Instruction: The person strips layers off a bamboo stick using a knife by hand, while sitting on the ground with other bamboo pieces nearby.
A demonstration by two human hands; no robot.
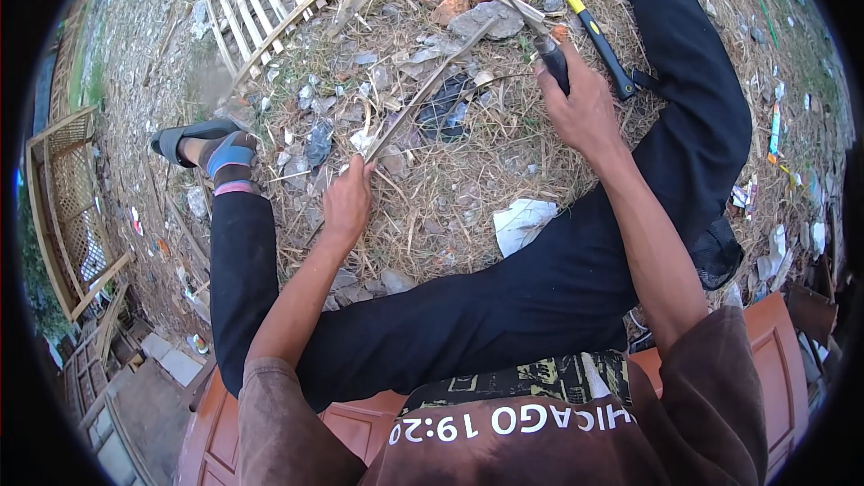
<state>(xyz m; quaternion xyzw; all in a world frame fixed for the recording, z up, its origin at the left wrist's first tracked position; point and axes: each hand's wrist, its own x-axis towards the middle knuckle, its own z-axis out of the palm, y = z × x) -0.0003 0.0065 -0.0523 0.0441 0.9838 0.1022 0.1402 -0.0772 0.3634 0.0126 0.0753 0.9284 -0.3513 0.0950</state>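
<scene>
Partly hid | blk handle (553,66) by R hand (585,110) | strip (421,96) by L hand (347,202)

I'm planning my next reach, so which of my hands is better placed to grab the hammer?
Your right hand, probably: it's nearer the hammer, though gripping a dark-handled tool. Your left hand is farther off, holding a thin stick.

A yellow-and-black hammer (590,27) lies on dry grass (459,180).
</scene>
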